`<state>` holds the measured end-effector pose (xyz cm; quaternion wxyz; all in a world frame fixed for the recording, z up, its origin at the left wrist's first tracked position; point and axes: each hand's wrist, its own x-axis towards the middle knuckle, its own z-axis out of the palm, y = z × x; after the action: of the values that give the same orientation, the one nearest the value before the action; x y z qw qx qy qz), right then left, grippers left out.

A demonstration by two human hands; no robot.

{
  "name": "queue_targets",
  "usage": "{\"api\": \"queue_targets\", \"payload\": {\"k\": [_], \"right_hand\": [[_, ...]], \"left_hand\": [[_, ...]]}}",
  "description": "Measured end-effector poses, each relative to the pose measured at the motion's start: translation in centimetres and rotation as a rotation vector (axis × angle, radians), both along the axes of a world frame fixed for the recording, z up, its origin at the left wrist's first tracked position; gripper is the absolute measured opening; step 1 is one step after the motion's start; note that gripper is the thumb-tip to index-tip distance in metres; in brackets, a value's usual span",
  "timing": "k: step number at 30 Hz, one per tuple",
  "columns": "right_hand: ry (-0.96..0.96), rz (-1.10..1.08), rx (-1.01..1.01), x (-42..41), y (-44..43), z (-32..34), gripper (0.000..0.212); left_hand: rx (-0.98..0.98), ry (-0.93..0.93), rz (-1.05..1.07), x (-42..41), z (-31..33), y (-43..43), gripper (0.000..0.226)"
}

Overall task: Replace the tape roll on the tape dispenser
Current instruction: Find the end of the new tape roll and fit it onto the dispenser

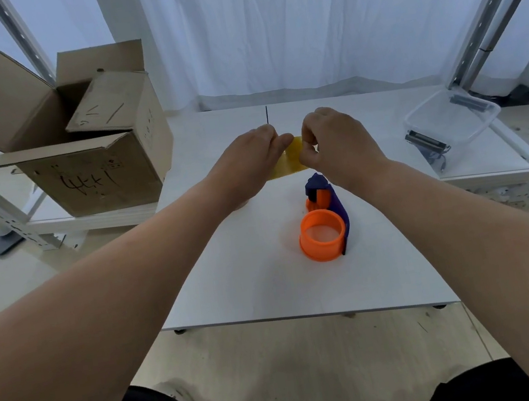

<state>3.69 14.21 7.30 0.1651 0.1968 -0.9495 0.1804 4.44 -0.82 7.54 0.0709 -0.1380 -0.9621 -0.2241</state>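
A yellowish tape roll is held above the white table, between both hands. My left hand grips its left side and my right hand pinches its right side near the top; most of the roll is hidden by the fingers. Below them, on the table, lies the tape dispenser: a purple body with an orange round hub that holds no roll. The dispenser lies on its side, apart from both hands.
An open cardboard box stands on a low shelf at the left. A clear plastic container sits on the shelf at the right. Metal rack posts rise on both sides, and a white curtain hangs behind.
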Motion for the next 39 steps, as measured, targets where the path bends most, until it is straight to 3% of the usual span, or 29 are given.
{"api": "queue_targets", "payload": {"k": [4,7,10,13,15,18,21,27,34,39], "right_hand": [[-0.003,0.07,-0.178,0.0,0.1,-0.5,0.006],[-0.117,0.198,-0.458,0.5,-0.4,-0.4,0.012],[-0.22,0.296,-0.537,1.1,-1.0,0.3,0.013],[-0.325,0.327,-0.625,1.4,-1.5,0.8,0.009],[-0.34,0.276,-0.73,1.3,-1.5,0.9,0.01],[-0.357,0.158,-0.955,1.2,-1.3,1.0,0.016],[-0.39,0.026,-1.191,0.8,-0.8,1.1,0.016],[-0.443,-0.246,-1.482,0.1,0.2,0.3,0.009],[-0.448,-0.315,-1.506,0.0,0.2,0.1,0.007],[-0.514,-0.293,-1.536,0.1,0.2,0.5,0.003]], "left_hand": [[0.133,-0.025,0.065,0.0,-0.1,0.2,0.034],[0.492,-0.127,0.195,0.2,0.4,0.0,0.038],[0.952,-0.421,0.284,0.3,1.0,-0.6,0.05],[1.149,-0.694,0.213,0.2,0.9,-0.9,0.068],[1.194,-0.713,0.213,0.1,0.8,-0.8,0.069],[1.212,-0.541,0.189,0.3,1.3,-0.6,0.052],[1.131,-0.339,0.131,0.4,1.4,-0.4,0.032],[0.973,-0.107,0.047,0.5,0.9,-0.7,0.022],[0.949,-0.122,0.034,0.4,0.8,-0.5,0.019],[0.938,-0.256,0.021,0.1,0.9,-0.4,0.02]]}}
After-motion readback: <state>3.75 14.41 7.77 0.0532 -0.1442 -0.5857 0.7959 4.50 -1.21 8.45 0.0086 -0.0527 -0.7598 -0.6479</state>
